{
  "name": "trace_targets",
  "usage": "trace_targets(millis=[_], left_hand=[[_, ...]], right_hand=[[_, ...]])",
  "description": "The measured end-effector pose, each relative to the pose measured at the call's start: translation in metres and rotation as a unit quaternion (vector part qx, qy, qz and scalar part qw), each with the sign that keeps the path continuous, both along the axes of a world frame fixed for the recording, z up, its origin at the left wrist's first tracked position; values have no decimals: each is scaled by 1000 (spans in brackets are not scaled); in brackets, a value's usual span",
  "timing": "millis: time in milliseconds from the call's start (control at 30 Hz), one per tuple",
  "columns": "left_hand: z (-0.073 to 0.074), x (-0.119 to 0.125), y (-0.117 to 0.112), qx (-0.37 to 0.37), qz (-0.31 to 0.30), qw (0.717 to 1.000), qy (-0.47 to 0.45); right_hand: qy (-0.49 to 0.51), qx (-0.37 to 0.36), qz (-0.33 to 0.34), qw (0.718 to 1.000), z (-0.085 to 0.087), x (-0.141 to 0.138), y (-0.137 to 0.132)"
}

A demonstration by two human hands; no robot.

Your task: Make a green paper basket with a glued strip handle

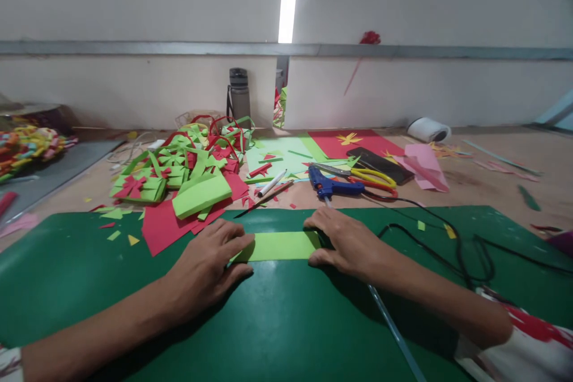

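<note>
A light green paper strip (280,246) lies flat on the dark green cutting mat (286,322), in the middle. My left hand (208,265) rests on the strip's left end, fingers stretched out and pressing down. My right hand (347,245) covers the right end, fingers flat on the paper and the mat. Neither hand grips anything; both lie on the strip.
Beyond the mat lie a pile of green and red paper scraps (188,173), a blue glue gun (331,186) with a black cord (447,250), yellow-handled scissors (367,176), a phone (380,164), a white pen (272,184), a grey bottle (239,95) and a tape roll (428,129).
</note>
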State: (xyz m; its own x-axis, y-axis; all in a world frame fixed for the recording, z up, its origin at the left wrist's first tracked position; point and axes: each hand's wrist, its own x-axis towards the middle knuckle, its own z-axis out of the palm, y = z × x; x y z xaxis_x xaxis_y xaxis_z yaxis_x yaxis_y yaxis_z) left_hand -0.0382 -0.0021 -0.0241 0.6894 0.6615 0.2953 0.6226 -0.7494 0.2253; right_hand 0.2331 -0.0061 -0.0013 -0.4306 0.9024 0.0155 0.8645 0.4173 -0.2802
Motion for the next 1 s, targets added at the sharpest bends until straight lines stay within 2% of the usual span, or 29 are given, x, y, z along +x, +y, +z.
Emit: trace_targets(millis=[167,233,300,400,467,600,733,833,933,1000], left_hand=[[-2,1,1,15,-10,1000,-10],[-4,2,3,29,-16,999,2],[-6,3,5,42,-20,999,22],[-8,3,7,53,-20,998,38],[-8,3,8,62,-25,997,33],[-8,2,8,81,-39,996,29],[-5,2,5,139,-68,985,73],[-1,1,5,186,-84,975,89],[6,-4,9,243,-52,967,45],[14,-9,12,274,1,962,22]], right_hand=[[-24,-26,-1,999,5,-5,1],[-48,-11,4,999,6,-8,-1],[-103,23,31,994,6,-12,-5],[-198,73,103,972,6,-14,-11],[-219,99,138,961,5,-14,-14],[-179,139,147,963,-2,-12,-11],[-114,200,152,961,-9,-12,-9],[-47,254,195,946,-7,-14,-14],[-20,259,281,924,-3,-19,-21],[-21,232,318,919,-1,-23,-27]])
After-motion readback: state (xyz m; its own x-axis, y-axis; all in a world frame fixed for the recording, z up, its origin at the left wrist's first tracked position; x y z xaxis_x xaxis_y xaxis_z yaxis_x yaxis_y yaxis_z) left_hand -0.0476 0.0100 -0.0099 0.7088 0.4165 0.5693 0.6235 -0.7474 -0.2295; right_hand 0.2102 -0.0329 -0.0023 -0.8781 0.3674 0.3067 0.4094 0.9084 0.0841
